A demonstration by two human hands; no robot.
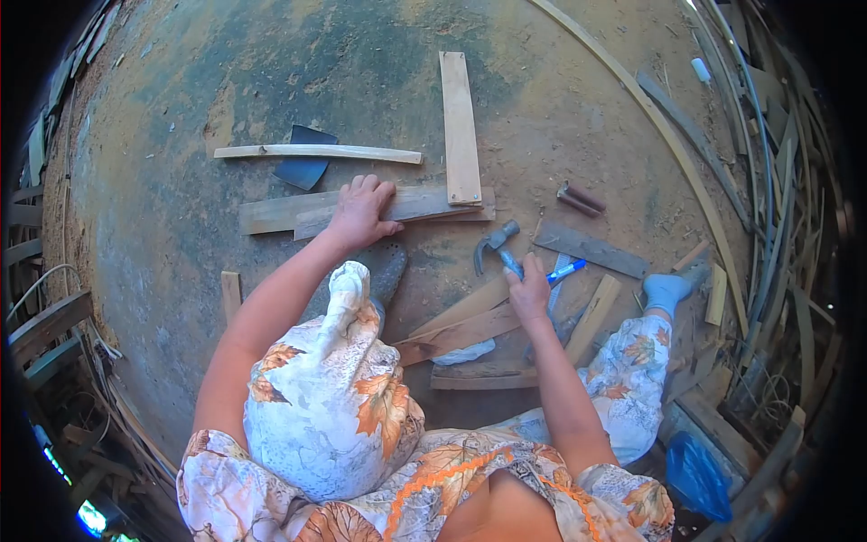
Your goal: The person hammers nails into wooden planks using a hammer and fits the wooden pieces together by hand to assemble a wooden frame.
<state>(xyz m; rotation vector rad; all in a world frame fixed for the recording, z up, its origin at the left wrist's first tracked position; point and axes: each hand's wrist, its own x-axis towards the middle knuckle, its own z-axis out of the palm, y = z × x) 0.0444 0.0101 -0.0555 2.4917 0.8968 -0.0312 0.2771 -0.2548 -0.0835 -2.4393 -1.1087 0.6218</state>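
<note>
My left hand is curled over a short wooden board, holding it down on a longer wooden board on the floor. A pale upright plank has its lower end lying over the boards' right part, with small nail heads near that end. My right hand is closed around the handle of a claw hammer, its head pointing toward the boards. A blue marker lies against or beside the right hand; I cannot tell whether the fingers also hold it.
A thin wooden strip lies across a dark blue sheet piece. To the right are a brown cylinder-like piece and a grey board. Wood offcuts lie by my legs. A long curved strip borders piled wood. A blue bag sits lower right.
</note>
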